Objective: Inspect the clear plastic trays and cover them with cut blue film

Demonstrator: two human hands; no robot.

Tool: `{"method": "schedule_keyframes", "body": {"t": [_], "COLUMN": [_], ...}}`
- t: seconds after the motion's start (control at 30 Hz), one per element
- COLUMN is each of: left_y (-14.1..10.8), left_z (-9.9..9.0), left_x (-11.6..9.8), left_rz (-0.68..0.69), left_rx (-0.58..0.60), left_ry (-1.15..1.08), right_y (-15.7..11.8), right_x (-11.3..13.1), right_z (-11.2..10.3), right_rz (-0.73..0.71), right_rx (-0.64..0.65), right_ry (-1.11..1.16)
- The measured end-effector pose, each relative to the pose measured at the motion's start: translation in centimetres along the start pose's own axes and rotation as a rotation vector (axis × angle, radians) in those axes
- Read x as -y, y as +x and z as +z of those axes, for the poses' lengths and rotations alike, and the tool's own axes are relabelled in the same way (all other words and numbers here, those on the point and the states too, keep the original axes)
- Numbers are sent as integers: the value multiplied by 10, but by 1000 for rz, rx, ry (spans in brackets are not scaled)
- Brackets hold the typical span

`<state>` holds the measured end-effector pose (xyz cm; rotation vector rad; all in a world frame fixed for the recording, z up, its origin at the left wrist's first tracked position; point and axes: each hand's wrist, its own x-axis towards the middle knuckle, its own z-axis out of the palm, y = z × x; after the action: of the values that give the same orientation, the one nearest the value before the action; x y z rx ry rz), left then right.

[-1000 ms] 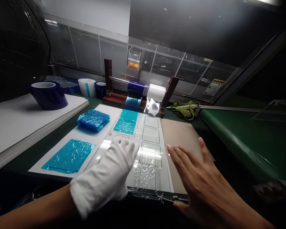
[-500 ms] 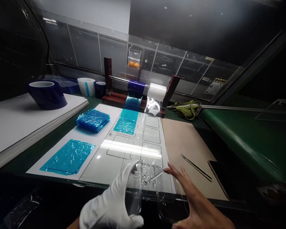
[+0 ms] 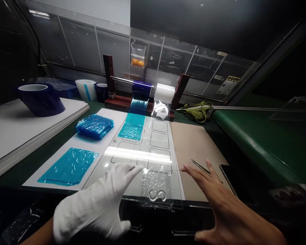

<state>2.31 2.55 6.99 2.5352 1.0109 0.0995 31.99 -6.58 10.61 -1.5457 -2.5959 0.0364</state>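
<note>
My left hand (image 3: 99,200), in a white glove, has fingers and thumb spread wide around clear plastic at the front edge. My bare right hand (image 3: 221,200) faces it, fingers and thumb likewise apart. Between them is a clear plastic panel (image 3: 185,233), seen mainly by its thin bright edges; whether it is one piece or two I cannot tell. Just beyond its near edge shows wrinkled clear film (image 3: 156,180) with an S-shaped curl. Under the hands lies a mat printed with rounded outlines (image 3: 159,139). Tweezers (image 3: 199,166) rest beyond my right fingertips.
A blue film sheet (image 3: 68,166) and a blue film stack (image 3: 95,126) lie on the left. Behind, a wooden stand (image 3: 108,73) carries a blue roll (image 3: 142,89) and a clear roll (image 3: 165,92). A phone (image 3: 228,177) lies right; a large blue tape roll (image 3: 42,100) sits left.
My hands have moved farther apart, the left to the left and the right to the right. The view has shifted slightly, and the clear plastic's upright edges no longer show.
</note>
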Motion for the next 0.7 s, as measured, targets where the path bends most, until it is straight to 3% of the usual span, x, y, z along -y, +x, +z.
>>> {"method": "schedule_keyframes", "body": {"t": [0.1, 0.17, 0.2, 0.27, 0.33, 0.4, 0.47, 0.6, 0.7], "left_y": [-11, -14, -13, -6, 5, 18, 27, 32, 33], "left_z": [-11, -11, -8, 4, 21, 37, 50, 63, 67], "left_x": [2, -1, -4, -12, -22, -30, -37, -39, -37], "left_rz": [104, 154, 143, 56, -98, -239, -310, -318, -291], "left_rx": [165, 201, 156, -44, -285, -437, -494, -507, -554], "left_ry": [-129, -152, -120, 25, 192, 304, 327, 293, 237], "right_y": [-18, -25, -26, -25, -23, -24, -33, -72, -120], "right_x": [-9, -11, -10, -5, 2, 8, 12, 9, -2], "right_z": [0, 2, 4, 11, 21, 30, 38, 45, 50], "right_rz": [-2, 10, 22, 77, 154, 250, 350, 660, 1005], "right_rx": [68, 98, 89, 18, -104, -220, -296, -413, -663], "right_ry": [73, 94, 92, 58, -3, -58, -87, -106, -175]}}
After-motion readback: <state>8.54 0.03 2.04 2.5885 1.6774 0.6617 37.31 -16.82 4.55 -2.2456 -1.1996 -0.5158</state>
